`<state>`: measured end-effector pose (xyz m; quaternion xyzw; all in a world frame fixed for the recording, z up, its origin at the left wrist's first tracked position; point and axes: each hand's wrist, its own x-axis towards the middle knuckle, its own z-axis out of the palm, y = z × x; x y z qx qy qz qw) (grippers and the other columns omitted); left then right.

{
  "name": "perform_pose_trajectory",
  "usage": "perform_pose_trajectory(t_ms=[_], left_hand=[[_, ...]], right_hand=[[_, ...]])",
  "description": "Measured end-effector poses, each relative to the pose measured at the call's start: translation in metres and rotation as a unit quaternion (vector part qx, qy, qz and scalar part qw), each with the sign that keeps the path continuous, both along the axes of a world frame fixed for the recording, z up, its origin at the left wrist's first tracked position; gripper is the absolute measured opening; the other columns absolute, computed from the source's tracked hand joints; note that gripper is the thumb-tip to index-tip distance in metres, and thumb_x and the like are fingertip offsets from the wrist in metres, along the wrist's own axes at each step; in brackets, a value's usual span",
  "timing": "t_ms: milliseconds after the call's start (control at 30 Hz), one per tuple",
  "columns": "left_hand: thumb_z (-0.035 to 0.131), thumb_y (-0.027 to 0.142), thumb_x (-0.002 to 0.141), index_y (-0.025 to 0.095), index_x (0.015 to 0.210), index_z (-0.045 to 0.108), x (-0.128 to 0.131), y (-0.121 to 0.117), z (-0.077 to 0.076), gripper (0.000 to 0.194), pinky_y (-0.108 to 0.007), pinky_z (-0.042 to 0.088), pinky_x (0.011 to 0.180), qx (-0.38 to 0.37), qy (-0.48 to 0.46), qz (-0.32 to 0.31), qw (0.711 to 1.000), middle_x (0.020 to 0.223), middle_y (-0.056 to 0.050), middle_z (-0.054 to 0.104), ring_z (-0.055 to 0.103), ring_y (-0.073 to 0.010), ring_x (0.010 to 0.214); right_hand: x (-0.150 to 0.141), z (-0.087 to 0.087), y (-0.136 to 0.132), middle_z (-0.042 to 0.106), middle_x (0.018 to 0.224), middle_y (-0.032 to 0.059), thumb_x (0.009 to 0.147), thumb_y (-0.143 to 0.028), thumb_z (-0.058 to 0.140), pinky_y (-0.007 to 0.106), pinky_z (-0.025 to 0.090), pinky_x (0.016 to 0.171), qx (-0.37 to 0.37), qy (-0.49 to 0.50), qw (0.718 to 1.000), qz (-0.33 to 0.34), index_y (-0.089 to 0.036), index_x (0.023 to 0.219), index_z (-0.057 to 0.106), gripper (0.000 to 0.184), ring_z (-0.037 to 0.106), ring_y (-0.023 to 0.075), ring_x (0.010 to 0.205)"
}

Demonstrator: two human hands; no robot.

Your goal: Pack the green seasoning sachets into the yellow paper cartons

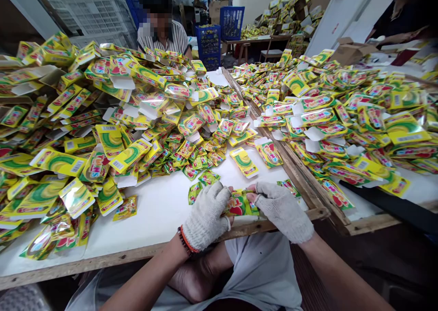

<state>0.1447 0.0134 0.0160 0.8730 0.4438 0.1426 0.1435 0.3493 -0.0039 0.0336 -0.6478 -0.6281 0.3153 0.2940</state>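
Both my hands wear grey-white knit gloves that leave the fingertips bare. Between them, low over the table's front edge, is a small yellow, green and red printed carton (237, 204). My left hand (207, 216) has its fingers closed on the carton's left end. At the right end, my right hand (284, 210) pinches with thumb and fingers; a green bit shows there, too small to make out. Small green sachets (208, 177) lie just beyond my left hand. Two cartons, one yellow (243, 162) and one red-printed (268, 153), lie flat beyond my hands.
A high heap of cartons (133, 155) and sachets covers the left side. Another heap (315, 119) lies right of a raised wooden strip (290, 165). A black bar (383, 208) crosses the right table. A person (178, 37) sits opposite, near blue crates (208, 44).
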Motion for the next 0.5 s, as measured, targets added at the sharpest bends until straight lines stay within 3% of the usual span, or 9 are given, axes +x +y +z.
perform_pose_trajectory(t_ms=[133,333,500], left_hand=[[0.064,0.027,0.070,0.019,0.128,0.046,0.000,0.000,-0.003,0.061,-0.042,0.044,0.092,0.017,-0.023,0.052,0.998,0.117,-0.011,0.051,0.048,-0.0289,0.107],[0.063,0.023,0.069,0.018,0.125,0.050,0.007,-0.006,-0.002,0.057,-0.040,0.045,0.089,0.000,-0.071,0.022,0.997,0.111,-0.010,0.053,0.050,-0.0272,0.102],[0.063,0.021,0.068,0.017,0.127,0.049,0.005,-0.009,-0.004,0.061,-0.042,0.044,0.090,0.000,-0.069,0.038,0.997,0.113,-0.011,0.053,0.050,-0.0287,0.105]], right_hand=[[-0.004,0.001,-0.009,0.066,0.057,0.0001,0.082,-0.041,0.054,0.026,0.046,0.053,-0.075,0.098,0.992,-0.039,-0.018,0.109,0.065,0.037,0.063,0.0173,0.056],[-0.020,-0.009,-0.023,0.059,0.045,-0.0044,0.085,-0.041,0.052,0.021,0.036,0.040,-0.163,0.236,0.950,0.127,-0.015,0.112,0.058,0.038,0.055,0.0129,0.037],[-0.015,-0.006,-0.018,0.060,0.047,-0.0039,0.087,-0.045,0.049,0.020,0.037,0.041,-0.158,0.223,0.961,0.053,-0.015,0.111,0.055,0.038,0.056,0.0125,0.039]])
